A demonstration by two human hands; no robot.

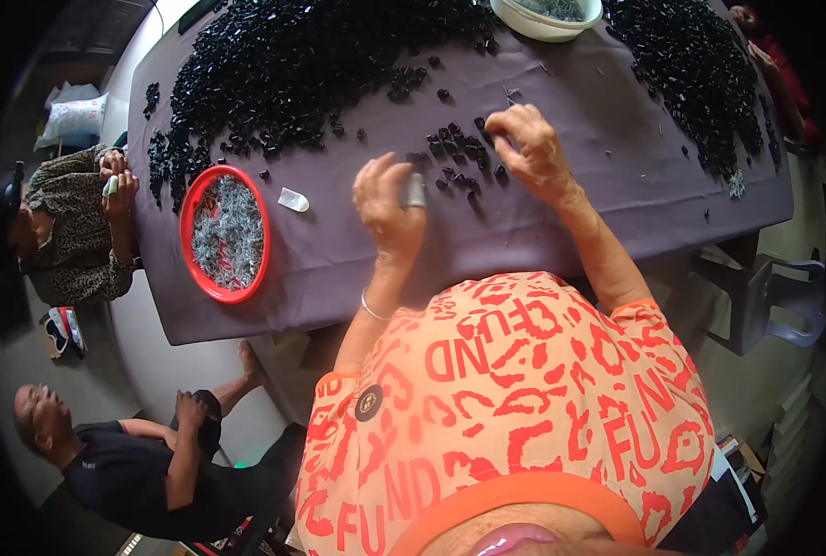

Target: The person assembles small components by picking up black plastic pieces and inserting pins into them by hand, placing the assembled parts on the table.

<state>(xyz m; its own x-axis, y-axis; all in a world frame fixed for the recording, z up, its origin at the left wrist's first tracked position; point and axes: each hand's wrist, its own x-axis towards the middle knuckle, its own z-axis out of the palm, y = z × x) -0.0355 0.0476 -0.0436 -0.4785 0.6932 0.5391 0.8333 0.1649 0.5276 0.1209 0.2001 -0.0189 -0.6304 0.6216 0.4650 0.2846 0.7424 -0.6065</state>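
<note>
My left hand (387, 206) hovers above the purple-grey cloth, slightly blurred, its fingers curled. A pale wrap (415, 190) covers one of its fingers, and whatever these fingers hold is hidden. Farther to the right, my right hand (530, 151) is bent with its fingertips drawn together beside a small black piece (482, 125). Whether it grips that piece cannot be made out. Between the hands lies a loose group of small shiny black pieces (457, 148). A thin grey sliver (512, 94) shows just past my right knuckles.
A large heap of black pieces (274, 65) covers the far left, another heap (691, 83) the far right. A red-rimmed basket (184, 236) holds grey wiry bits; a white tub (547, 28) stands far back. A white finger-shaped sleeve (293, 199) lies left. People sit at left; a grey chair (756, 296) stands right.
</note>
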